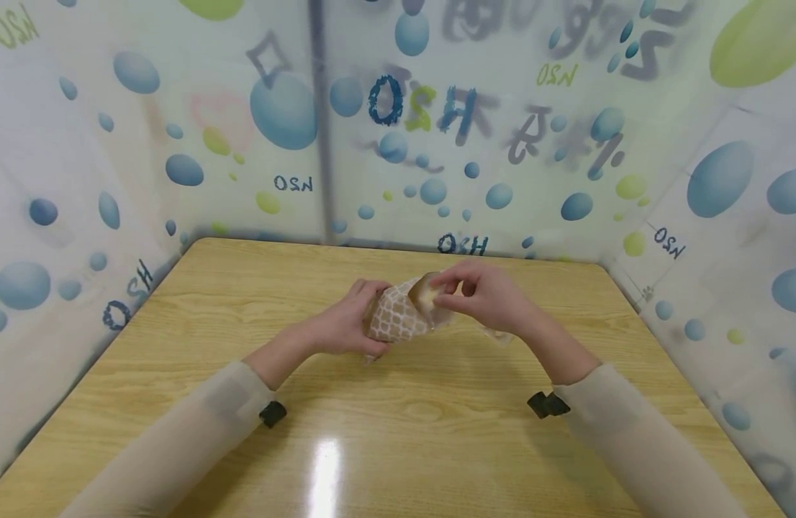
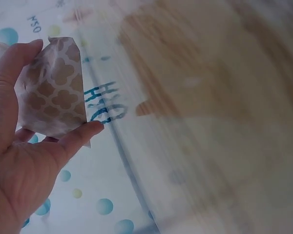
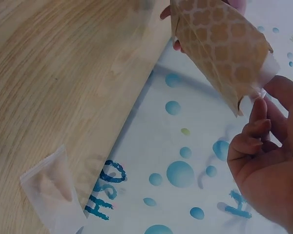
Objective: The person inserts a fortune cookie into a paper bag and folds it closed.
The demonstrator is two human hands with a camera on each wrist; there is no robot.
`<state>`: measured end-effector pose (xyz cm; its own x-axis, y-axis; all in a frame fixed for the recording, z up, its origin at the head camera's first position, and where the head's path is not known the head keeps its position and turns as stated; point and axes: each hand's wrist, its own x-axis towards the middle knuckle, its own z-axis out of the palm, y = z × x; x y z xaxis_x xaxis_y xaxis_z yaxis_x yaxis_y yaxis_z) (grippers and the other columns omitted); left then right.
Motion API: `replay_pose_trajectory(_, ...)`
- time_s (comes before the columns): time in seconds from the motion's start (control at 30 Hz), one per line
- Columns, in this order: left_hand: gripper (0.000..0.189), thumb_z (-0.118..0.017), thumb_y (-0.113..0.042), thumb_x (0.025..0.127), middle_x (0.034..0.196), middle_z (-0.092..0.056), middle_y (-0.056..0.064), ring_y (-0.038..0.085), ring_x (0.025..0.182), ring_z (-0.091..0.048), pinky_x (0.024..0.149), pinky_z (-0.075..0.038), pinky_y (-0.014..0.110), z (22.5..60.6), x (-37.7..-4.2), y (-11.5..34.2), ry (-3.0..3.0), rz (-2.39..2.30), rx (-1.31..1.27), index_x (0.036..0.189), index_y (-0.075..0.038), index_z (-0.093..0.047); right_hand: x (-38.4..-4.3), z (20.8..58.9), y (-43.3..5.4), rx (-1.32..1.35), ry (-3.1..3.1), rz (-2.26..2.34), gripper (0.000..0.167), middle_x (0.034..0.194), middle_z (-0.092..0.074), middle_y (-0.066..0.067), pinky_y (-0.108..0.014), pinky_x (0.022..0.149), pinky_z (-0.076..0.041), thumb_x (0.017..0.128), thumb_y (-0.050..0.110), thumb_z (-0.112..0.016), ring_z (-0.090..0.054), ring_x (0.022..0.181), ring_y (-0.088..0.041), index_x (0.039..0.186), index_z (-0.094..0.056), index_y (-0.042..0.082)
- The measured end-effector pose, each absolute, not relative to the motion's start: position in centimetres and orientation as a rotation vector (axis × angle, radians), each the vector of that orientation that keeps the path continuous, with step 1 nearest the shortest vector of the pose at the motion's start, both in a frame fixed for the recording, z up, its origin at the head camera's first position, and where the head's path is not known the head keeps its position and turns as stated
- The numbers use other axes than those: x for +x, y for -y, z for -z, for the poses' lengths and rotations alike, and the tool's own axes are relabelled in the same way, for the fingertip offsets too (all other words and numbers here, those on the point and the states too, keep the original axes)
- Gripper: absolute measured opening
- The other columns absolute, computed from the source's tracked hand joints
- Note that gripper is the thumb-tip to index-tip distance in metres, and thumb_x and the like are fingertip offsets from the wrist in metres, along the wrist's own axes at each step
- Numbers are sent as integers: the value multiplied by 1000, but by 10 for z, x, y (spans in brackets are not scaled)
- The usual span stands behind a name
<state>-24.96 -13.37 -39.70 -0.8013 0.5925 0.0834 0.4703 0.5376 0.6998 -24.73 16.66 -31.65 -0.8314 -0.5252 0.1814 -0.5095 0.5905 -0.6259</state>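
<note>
The left hand grasps a brown paper bag with a white lattice pattern, and this bag is above the yellowish wooden table, around the middle of the head view. The thumb of this hand lies on the near side of the bag, while the other fingers are bent around its far side. The bag is tilted, with its mouth turned to the right hand.

The right hand comes from the other side, its wrist bent inward. Thumb and index finger pinch a whitish, partly clear piece at the bag's mouth; what exactly it is, I cannot tell. In the right wrist view, the remaining fingers are curled to the palm.

Both forearms, in beige sleeves, come from the lower corners and meet near the bag. A small translucent white packet lies on the table, near the right hand.
</note>
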Motion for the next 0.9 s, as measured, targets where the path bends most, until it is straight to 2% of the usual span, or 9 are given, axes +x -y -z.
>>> replay_pose_trajectory(0.17,103,-95,-24,85,154,-37,19,35,141,-45,122,-45,61,398,-249,133,-2603,-1119,905,163,-11,-30,-243,319,-161,-915,-2787,1049,28,101,-71,-3,-30,71,-48,100,20,-83,-54,80,-19,128,-81,13)
replay_pose_trajectory(0.47,104,-96,-22,84,158,-34,21,38,144,-45,123,-43,62,396,-250,132,-2602,-1133,894,163,-10,-29,-242,325,-183,-831,-2817,1160,39,109,-63,-7,-29,66,-40,99,23,-84,-45,74,-20,137,-78,20)
replay_pose_trajectory(0.73,105,-95,-24,85,158,-34,19,37,143,-44,123,-43,62,397,-251,134,-2600,-1133,891,165,-11,-28,-242,328,-183,-825,-2824,1124,43,108,-65,-6,-29,67,-45,96,26,-87,-50,76,-20,138,-78,23)
replay_pose_trajectory(0.9,105,-95,-26,85,156,-35,18,35,143,-44,122,-43,61,399,-251,135,-2599,-1134,903,165,-12,-27,-241,330,-176,-857,-2811,1124,43,108,-66,-7,-28,67,-44,95,24,-88,-50,75,-19,137,-79,19)
